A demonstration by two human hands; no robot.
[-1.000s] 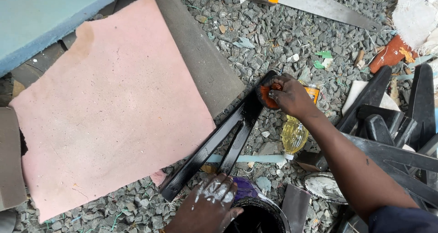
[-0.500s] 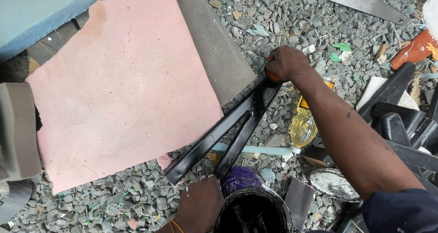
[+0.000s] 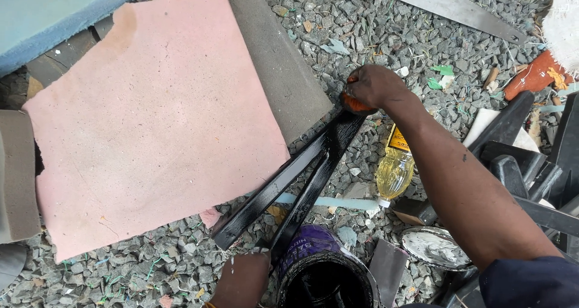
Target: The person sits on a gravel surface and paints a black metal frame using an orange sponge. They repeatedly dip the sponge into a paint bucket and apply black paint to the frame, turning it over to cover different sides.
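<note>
A V-shaped wooden piece (image 3: 301, 175), glossy with black paint, lies on the gravel. My right hand (image 3: 374, 86) presses an orange sponge or rag (image 3: 356, 104) against its far joined end. My left hand (image 3: 241, 279) sits at the bottom edge, touching the near end of one black leg, beside an open purple tin of black paint (image 3: 322, 275).
A pink foam sheet (image 3: 151, 121) lies left on a grey foam slab (image 3: 277, 60). A handsaw (image 3: 446, 6) rests at the top. A small clear bottle of yellow liquid (image 3: 395, 169), a tin lid (image 3: 435, 247) and black-painted wooden parts (image 3: 531, 163) crowd the right.
My right hand with the orange sponge has stayed at the joined end of the black piece, rubbing there. My left hand slid lower, towards the frame's bottom edge.
</note>
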